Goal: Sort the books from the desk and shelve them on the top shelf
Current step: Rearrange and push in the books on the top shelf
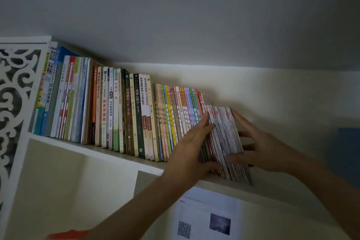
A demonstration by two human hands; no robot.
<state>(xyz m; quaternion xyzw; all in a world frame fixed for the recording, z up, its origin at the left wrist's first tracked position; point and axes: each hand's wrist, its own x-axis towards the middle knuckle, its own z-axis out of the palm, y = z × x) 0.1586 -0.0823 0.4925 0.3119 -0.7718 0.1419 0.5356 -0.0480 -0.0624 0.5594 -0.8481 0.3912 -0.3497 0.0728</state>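
Books [227, 142] in a thin bunch stand on the top shelf [109, 154]. Left hand [190, 154] presses one side with flat fingers. Right hand [261, 150] presses the other side.

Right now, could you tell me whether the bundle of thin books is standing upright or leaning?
Leaning. The thin books tilt with their tops toward the row, held between the left hand and right hand.

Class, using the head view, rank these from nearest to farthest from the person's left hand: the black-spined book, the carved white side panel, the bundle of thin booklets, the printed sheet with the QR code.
1. Bundle of thin booklets: touching the left hand, on its right.
2. Printed sheet: on the wall below.
3. Black-spined book: mid-shelf, to the left.
4. Carved white side panel: far left end.
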